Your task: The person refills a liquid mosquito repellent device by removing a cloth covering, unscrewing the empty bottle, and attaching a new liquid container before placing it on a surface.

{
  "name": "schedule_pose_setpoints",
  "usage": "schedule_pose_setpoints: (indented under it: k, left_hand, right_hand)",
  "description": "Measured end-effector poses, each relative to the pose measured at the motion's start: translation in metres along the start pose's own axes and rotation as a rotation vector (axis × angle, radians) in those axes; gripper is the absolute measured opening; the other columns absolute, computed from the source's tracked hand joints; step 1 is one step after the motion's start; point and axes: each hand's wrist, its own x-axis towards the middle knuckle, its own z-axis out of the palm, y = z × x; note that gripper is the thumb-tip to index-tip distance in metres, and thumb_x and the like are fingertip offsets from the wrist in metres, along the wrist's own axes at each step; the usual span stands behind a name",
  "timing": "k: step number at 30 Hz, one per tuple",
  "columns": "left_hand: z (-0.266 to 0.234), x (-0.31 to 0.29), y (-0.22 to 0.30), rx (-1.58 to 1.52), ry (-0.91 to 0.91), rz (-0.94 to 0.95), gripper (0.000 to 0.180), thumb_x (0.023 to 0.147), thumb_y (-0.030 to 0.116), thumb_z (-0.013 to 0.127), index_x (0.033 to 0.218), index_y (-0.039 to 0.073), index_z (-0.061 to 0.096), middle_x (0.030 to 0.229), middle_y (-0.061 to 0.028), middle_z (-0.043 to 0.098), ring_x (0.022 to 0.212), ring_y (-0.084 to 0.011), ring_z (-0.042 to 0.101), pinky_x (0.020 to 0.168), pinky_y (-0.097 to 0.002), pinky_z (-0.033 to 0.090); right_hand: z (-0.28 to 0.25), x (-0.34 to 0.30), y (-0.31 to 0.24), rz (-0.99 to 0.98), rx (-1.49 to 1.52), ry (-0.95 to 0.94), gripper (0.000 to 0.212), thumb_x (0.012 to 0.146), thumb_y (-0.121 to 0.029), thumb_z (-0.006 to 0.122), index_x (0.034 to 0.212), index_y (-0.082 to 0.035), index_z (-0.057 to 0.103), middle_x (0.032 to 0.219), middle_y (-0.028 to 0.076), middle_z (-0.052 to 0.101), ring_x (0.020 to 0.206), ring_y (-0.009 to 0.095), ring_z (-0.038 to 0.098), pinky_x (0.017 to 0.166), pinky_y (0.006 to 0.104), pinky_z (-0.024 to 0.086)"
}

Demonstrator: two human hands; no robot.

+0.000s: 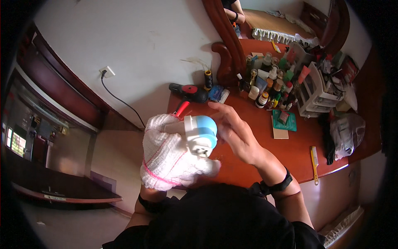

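Observation:
White textured cloth (pixel 163 151) with pink lines covers my left hand, and only the wrist (pixel 151 194) shows bare below it. Held in that covered hand is a white-and-blue device (pixel 201 132) with a rounded blue top and a small grey part at its lower end. Its exact kind does not show, and the fingers on it are mostly hidden. Just right of the device, my right hand (pixel 240 135) hangs above the dresser, fingers stretched and apart. Nothing shows in its grasp.
Behind my hands, the red-brown dresser top (pixel 244 166) carries a black-and-red hair dryer (pixel 190 92), a thread spool (pixel 208 79) and several bottles (pixel 267 85). Farther right are a white drawer unit (pixel 317 93), a plastic bag (pixel 348 135) and a yellow-handled comb (pixel 314 164). A cord (pixel 124 103) hangs from the wall socket.

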Motion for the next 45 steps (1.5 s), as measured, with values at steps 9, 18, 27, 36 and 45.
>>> schedule_pose_setpoints:
  k: [9, 18, 27, 36, 45]
  left_hand:
    - [-0.004, -0.010, -0.005, -0.019, 0.037, -0.042, 0.039, 0.093, 0.028, 0.059, 0.121, 0.004, 0.048, 0.106, -0.0083, 0.057, 0.090, -0.0176, 0.060, 0.071, -0.0329, 0.055]
    - [-0.004, -0.022, -0.007, -0.019, 0.039, -0.073, 0.039, 0.093, 0.029, 0.058, 0.121, 0.004, 0.048, 0.106, -0.0081, 0.057, 0.090, -0.0176, 0.061, 0.071, -0.0331, 0.055]
    - [0.002, -0.014, -0.008, -0.018, 0.043, -0.033, 0.039, 0.093, 0.030, 0.058, 0.121, 0.004, 0.048, 0.106, -0.0079, 0.057, 0.091, -0.0177, 0.061, 0.071, -0.0332, 0.055]
    - [0.010, -0.021, -0.027, -0.086, -0.080, -0.073, 0.039, 0.094, 0.031, 0.058, 0.121, 0.004, 0.048, 0.106, -0.0078, 0.057, 0.091, -0.0177, 0.061, 0.072, -0.0334, 0.056]
    - [0.014, 0.008, 0.021, 0.128, 0.030, 0.185, 0.040, 0.074, 0.018, 0.077, 0.106, 0.004, 0.059, 0.090, -0.0061, 0.061, 0.080, -0.0173, 0.062, 0.063, -0.0343, 0.051]
  right_hand:
    - [0.009, -0.005, -0.019, -0.169, -0.515, -0.209, 0.078, 0.076, -0.015, 0.078, 0.140, 0.001, 0.036, 0.137, 0.022, 0.048, 0.117, 0.038, 0.054, 0.101, 0.0385, 0.045]
    - [0.006, -0.010, -0.012, 0.194, 0.155, -0.314, 0.076, 0.092, -0.034, 0.066, 0.147, -0.002, 0.026, 0.116, 0.012, 0.058, 0.096, 0.021, 0.062, 0.083, 0.0326, 0.050]
    - [0.023, -0.018, 0.014, -0.308, -0.478, 0.149, 0.105, 0.083, -0.058, 0.066, 0.152, 0.000, 0.012, 0.101, 0.017, 0.062, 0.070, 0.028, 0.065, 0.059, 0.0358, 0.053]
    - [0.015, -0.015, 0.010, -0.372, -0.544, 0.140, 0.077, 0.075, -0.057, 0.072, 0.127, -0.006, 0.047, 0.107, 0.018, 0.064, 0.085, 0.033, 0.068, 0.073, 0.0407, 0.055]
    - [0.002, -0.001, -0.012, 0.157, -0.168, 0.016, 0.054, 0.094, -0.052, 0.055, 0.109, 0.000, 0.059, 0.084, 0.016, 0.067, 0.071, 0.028, 0.068, 0.068, 0.0387, 0.053]
